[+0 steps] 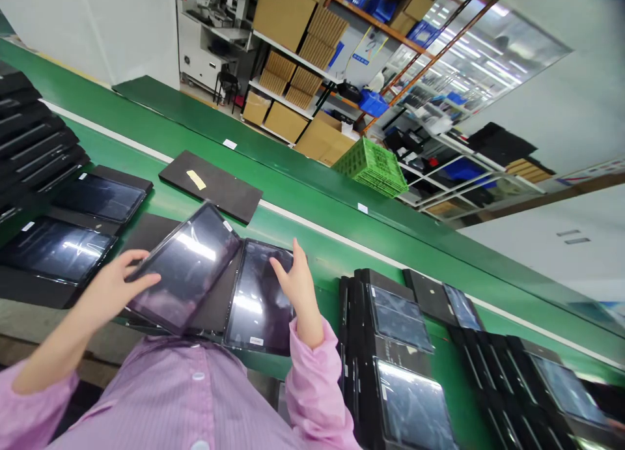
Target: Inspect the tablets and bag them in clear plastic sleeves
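My left hand (pixel 117 281) is closed on the lower left edge of a glossy black tablet screen (pixel 195 261), thumb on its face. That screen is tilted over a black foam tray (pixel 215 307). A second tablet screen (pixel 258 300), with a white label near its lower edge, is beside it on the right. My right hand (pixel 300 284) grips this one at its right edge. The thumb lies over the glass, the forefinger reaches past the edge, and the other fingers are hidden. The two screens meet or overlap near their upper corners.
A black foam slab (pixel 209 186) with yellow tape lies on the green bench (pixel 312 222). On the left are trays holding screens (pixel 63 248) and a tall stack of black trays (pixel 34 137). More stacked trays with screens (pixel 415 398) stand on the right. A green crate (pixel 374 167) is beyond the bench.
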Demonstrator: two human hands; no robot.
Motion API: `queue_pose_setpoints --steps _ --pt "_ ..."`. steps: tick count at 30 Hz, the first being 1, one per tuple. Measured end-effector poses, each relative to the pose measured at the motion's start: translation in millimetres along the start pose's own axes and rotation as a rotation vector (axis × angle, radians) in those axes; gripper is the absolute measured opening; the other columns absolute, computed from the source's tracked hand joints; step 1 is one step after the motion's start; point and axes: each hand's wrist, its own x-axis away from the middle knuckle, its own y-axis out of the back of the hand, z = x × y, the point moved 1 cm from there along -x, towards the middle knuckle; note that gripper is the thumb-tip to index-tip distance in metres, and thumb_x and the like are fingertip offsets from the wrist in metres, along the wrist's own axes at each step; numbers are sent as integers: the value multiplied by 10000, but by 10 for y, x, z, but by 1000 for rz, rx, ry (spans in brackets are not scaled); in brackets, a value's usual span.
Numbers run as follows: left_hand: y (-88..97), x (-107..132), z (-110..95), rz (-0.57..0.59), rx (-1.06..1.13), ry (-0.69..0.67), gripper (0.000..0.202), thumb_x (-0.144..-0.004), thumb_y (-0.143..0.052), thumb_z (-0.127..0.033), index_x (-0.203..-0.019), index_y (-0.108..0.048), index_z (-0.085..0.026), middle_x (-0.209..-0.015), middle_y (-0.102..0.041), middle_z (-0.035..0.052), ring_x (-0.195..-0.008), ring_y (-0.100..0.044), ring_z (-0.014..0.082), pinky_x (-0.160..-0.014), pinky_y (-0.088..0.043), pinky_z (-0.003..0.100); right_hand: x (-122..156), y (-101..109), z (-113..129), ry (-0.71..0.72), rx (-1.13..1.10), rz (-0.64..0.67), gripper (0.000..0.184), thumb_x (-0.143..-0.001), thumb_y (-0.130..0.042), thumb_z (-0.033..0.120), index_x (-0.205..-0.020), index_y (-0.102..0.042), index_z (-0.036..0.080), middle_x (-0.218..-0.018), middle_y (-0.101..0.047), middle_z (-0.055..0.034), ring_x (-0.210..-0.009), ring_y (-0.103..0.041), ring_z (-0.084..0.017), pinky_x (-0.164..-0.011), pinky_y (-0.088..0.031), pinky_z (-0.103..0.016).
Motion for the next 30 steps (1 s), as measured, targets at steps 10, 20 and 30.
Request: queue_pose_setpoints --steps 10,20,30 --pt "834 -521 -1498 225 -680 -490 916 -574 -557 -742 -1134 -703 -32 -952 -730 -24 -933 -703 203 -959 -453 432 -119 -197 1495 496 -323 640 327 -881 -635 481 -916 -670 157 -774 -620 12 -722 -577 -132 -716 -461 -239" --pt "341 -500 -184 -180 -445 -631 853 -901 -416 -671 -1445 -444 -15 -1483 -465 207 -1401 -421 329 -1185 -297 486 826 -1171 784 -154 -387 232 227 -934 -447 393 -890 -521 182 -881 -625 -72 -818 -577 -194 -769 -476 -304" --pt "136 -210 793 -124 -428 -82 893 -930 -382 -606 -1563 -180 -9 -1603 -291 233 -1478 -325 355 -1214 -284 501 885 -175 361 -59 -69 -265 484 -929 -536 506 -1276 -590 174 -1055 -677 -131 -990 -664 -258 -942 -516 -413"
